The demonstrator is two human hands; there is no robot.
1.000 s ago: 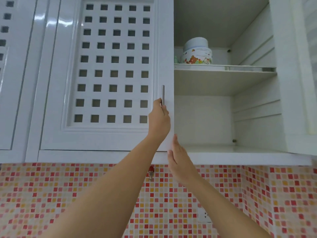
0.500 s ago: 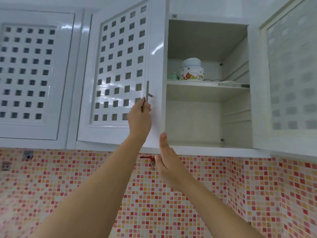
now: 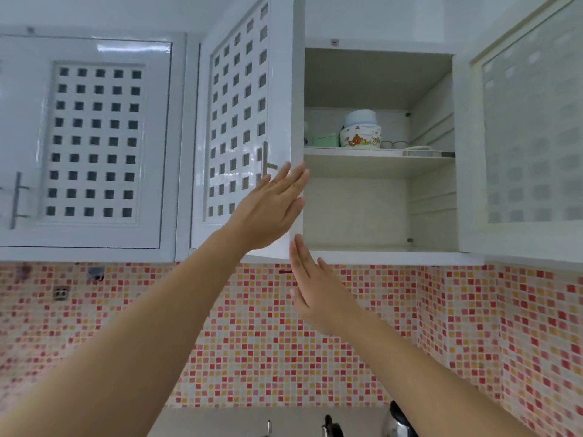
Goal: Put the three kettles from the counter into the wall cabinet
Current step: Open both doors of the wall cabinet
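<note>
The white wall cabinet (image 3: pixel 378 257) stands open, its lower compartment bare. Its left door (image 3: pixel 246 121), with a square-hole lattice and a metal handle (image 3: pixel 265 159), is swung out. My left hand (image 3: pixel 268 209) is off the handle, fingers spread flat beside the door's edge. My right hand (image 3: pixel 312 285) is open just below the cabinet's bottom edge, palm turned left. At the bottom edge, kettle tops peek in: a shiny steel kettle (image 3: pixel 396 424) by my right forearm and a black knob (image 3: pixel 331 428). The counter is hidden.
The upper shelf (image 3: pixel 378 152) holds stacked bowls (image 3: pixel 361 130) and a green box (image 3: pixel 325 140). The right door (image 3: pixel 530 130) hangs open. A closed cabinet (image 3: pixel 91 143) is at the left. Mosaic tile wall (image 3: pixel 268 342) lies below.
My left hand has let go of the door handle and opened flat. The left door has swung further open. The view has dropped back, bringing kettle tops into sight.
</note>
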